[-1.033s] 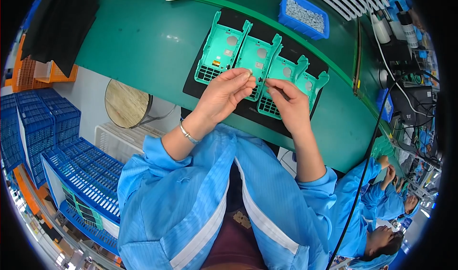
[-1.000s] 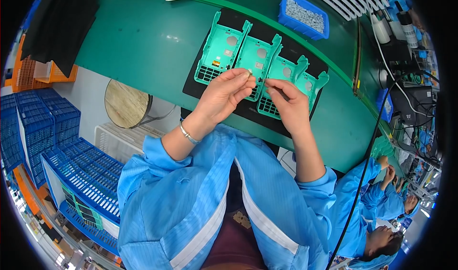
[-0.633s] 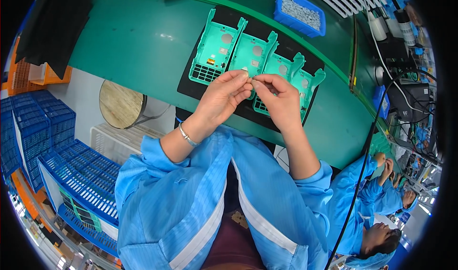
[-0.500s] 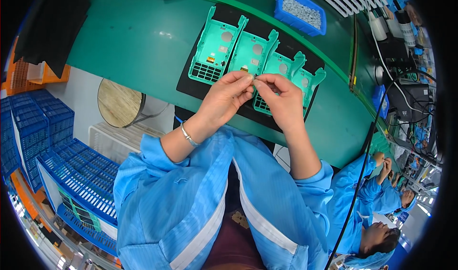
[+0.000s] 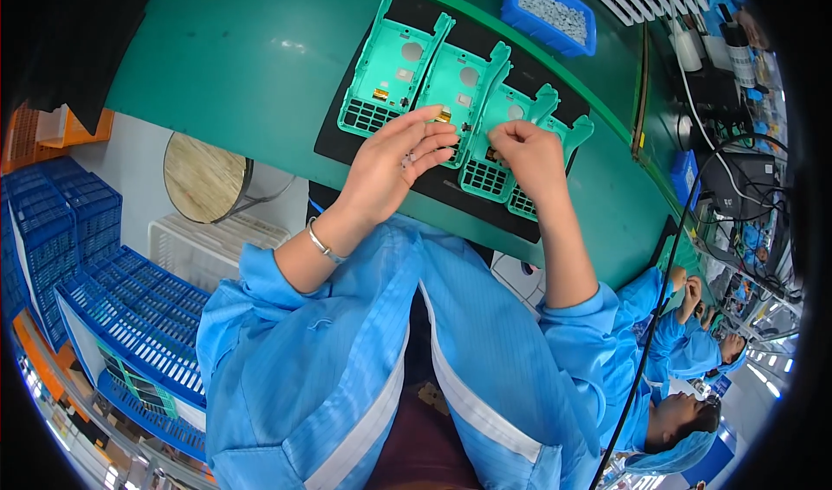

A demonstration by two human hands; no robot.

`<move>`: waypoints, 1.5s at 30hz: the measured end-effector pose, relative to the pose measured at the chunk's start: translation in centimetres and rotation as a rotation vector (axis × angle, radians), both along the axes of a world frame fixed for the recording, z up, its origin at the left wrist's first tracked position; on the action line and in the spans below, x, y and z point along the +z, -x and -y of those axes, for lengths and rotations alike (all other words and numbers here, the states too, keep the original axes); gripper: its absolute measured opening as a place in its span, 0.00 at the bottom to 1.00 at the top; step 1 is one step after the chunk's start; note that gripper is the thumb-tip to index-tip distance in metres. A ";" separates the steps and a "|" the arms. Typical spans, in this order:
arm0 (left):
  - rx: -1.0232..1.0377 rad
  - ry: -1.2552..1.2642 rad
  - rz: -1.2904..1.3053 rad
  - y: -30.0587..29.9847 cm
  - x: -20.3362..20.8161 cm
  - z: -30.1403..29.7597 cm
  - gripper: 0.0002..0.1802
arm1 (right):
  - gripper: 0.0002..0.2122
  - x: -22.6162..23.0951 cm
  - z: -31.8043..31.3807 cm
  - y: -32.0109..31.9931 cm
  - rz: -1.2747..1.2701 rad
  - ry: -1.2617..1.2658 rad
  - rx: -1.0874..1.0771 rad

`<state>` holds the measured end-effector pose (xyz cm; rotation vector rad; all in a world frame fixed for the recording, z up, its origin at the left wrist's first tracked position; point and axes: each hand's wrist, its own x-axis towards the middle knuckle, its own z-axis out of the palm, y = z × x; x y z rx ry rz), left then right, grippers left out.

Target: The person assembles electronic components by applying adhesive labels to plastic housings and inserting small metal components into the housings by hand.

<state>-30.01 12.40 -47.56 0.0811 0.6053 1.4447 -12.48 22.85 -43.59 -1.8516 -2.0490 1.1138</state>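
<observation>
Several turquoise plastic housings (image 5: pixel 390 61) lie in a row on a black mat (image 5: pixel 334 143). Each has a grid of openings at its near end. My left hand (image 5: pixel 386 161) is over the near end of the second housing from the left, fingers stretched and apart. A few tiny pale pieces (image 5: pixel 407 158) show against its fingers. At the third housing (image 5: pixel 485 174), my right hand (image 5: pixel 533 156) has thumb and forefinger pinched together low over its surface. Whatever is between those fingertips is too small or hidden to make out.
A blue bin (image 5: pixel 555 35) of small pale grey parts stands beyond the green rail. Blue crates (image 5: pixel 130 317) and a round stool (image 5: pixel 206 176) are at the left. A black cable (image 5: pixel 646 351) runs down the right, near co-workers in blue (image 5: pixel 641 412).
My hands, which met fingertip to fingertip over the second housing, have parted. The left has drawn left and spread its fingers; the right has moved to the third housing. The view has shifted slightly.
</observation>
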 end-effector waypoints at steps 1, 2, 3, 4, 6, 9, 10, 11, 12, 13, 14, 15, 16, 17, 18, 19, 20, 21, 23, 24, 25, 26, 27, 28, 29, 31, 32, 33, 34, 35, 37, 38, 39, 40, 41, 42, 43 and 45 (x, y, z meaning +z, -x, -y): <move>-0.004 0.010 -0.056 0.1 0.1 0.2 0.17 | 0.11 -0.2 -0.4 0.1 0.032 0.006 0.014; -0.004 0.011 -0.055 0.2 0.0 0.3 0.17 | 0.11 -0.5 -0.7 0.1 0.064 0.013 0.028; 0.006 0.017 -0.079 0.2 -0.1 0.4 0.16 | 0.11 -0.8 -1.2 0.0 0.046 0.036 0.038; 0.015 0.022 -0.104 0.3 -0.3 0.5 0.15 | 0.11 -1.2 -1.6 -0.1 0.045 0.037 0.040; -0.017 0.064 -0.168 0.8 -1.1 0.6 0.15 | 0.10 -1.6 -2.1 -0.1 0.065 -0.004 0.109; -0.040 0.094 -0.210 1.6 -1.5 0.7 0.14 | 0.10 -1.2 -2.6 0.5 0.131 0.019 0.132; -0.028 0.085 -0.189 1.7 -1.5 0.8 0.15 | 0.10 -1.0 -2.8 0.7 0.130 0.019 0.130; -0.030 0.084 -0.190 1.7 -1.4 0.7 0.15 | 0.09 -0.8 -3.0 0.9 0.182 0.026 0.171; 0.006 0.038 -0.129 1.8 -1.3 0.7 0.15 | 0.09 -0.6 -3.2 1.1 0.232 0.032 0.212; 0.042 -0.008 -0.069 1.9 -1.1 0.6 0.15 | 0.09 -0.3 -3.3 1.5 0.230 0.033 0.211; 0.041 -0.007 -0.072 2.1 -0.6 0.6 0.15 | 0.09 0.1 -3.3 1.9 0.284 0.005 0.270; 0.081 0.013 -0.096 2.2 -0.1 0.5 0.16 | 0.08 0.3 -3.3 2.1 0.339 -0.023 0.327; 0.121 0.034 -0.121 2.3 0.2 0.5 0.16 | 0.08 0.2 -2.9 2.4 0.337 -0.022 0.324; 0.156 0.031 -0.155 2.7 0.1 0.6 0.15 | 0.09 0.1 -2.3 2.7 0.410 -0.137 0.356; 0.191 0.029 -0.190 3.4 -0.2 0.6 0.15 | 0.09 0.1 -1.9 2.9 0.482 -0.251 0.387; 0.230 -0.002 -0.174 4.2 -0.7 0.6 0.12 | 0.09 0.0 -1.7 2.5 0.480 -0.250 0.387; 0.245 -0.033 -0.168 5.0 -1.2 0.6 0.11 | 0.09 -0.4 -1.7 1.9 0.436 -0.283 0.398; 0.265 -0.062 -0.162 5.9 -1.7 0.6 0.11 | 0.08 -0.8 -1.5 1.5 0.390 -0.314 0.412; 0.263 -0.105 -0.139 7.0 -2.2 0.7 0.13 | 0.08 -1.2 0.4 0.5 0.262 -0.419 0.392; 0.310 -0.056 -0.163 7.0 -1.4 0.5 0.14 | 0.09 -1.4 1.5 -0.1 0.135 -0.523 0.363; 0.357 -0.005 -0.189 7.0 -0.5 0.4 0.15 | 0.12 -1.7 2.2 -0.5 0.141 -0.658 0.464; 0.356 0.014 -0.239 6.8 0.0 0.4 0.19 | 0.12 -1.9 2.7 -0.6 0.137 -0.654 0.469; 0.357 0.018 -0.240 6.7 0.3 0.3 0.19 | 0.14 -2.0 3.2 -0.6 0.176 -0.682 0.478; 0.354 0.014 -0.220 6.5 0.5 0.2 0.18 | 0.15 -2.2 3.5 -0.5 0.215 -0.711 0.488; 0.351 0.009 -0.201 6.4 0.6 0.3 0.17 | 0.15 -2.3 3.7 -0.5 0.214 -0.709 0.490; 0.329 0.009 -0.210 6.5 0.1 0.5 0.16 | 0.15 -2.4 3.7 -0.2 0.293 -0.745 0.491; 0.306 0.010 -0.217 6.6 -0.2 0.6 0.15 | 0.15 -2.5 3.7 -0.3 0.293 -0.747 0.492; 0.284 -0.016 -0.195 6.7 -0.5 0.9 0.12 | 0.16 -2.4 3.4 -0.6 0.234 -0.714 0.493; 0.290 -0.018 -0.192 7.1 -1.2 1.2 0.12 | 0.17 -2.2 3.2 -0.8 0.176 -0.680 0.494; 0.274 -0.062 -0.170 7.6 -2.0 1.5 0.13 | 0.17 -1.9 3.2 -0.8 0.177 -0.682 0.501; 0.268 -0.104 -0.149 7.7 -1.3 1.7 0.13 | 0.15 -0.8 3.6 -0.1 -0.079 -0.451 0.307; 0.340 -0.029 -0.154 7.2 -0.8 1.6 0.13 | 0.13 -0.4 4.1 0.1 -0.026 -0.567 0.391; 0.406 0.045 -0.162 7.0 -0.1 1.5 0.14 | 0.12 -0.1 4.9 0.8 -0.056 -0.625 0.527; 0.406 0.046 -0.163 7.1 0.0 1.5 0.14 | 0.11 0.2 5.7 1.6 -0.083 -0.684 0.660; 0.397 0.046 -0.152 7.2 0.0 1.6 0.14 | 0.09 0.2 6.7 2.9 -0.118 -0.665 0.706; 0.391 0.046 -0.140 7.2 0.0 1.5 0.14 | 0.09 -0.4 7.2 3.9 -0.075 -0.664 0.727; 0.392 0.044 -0.139 7.2 -0.1 1.7 0.14 | 0.09 -1.1 7.6 4.6 -0.030 -0.665 0.747; 0.349 0.005 -0.169 7.4 -1.1 2.2 0.14 | 0.10 -2.4 7.3 5.5 0.036 -0.684 0.738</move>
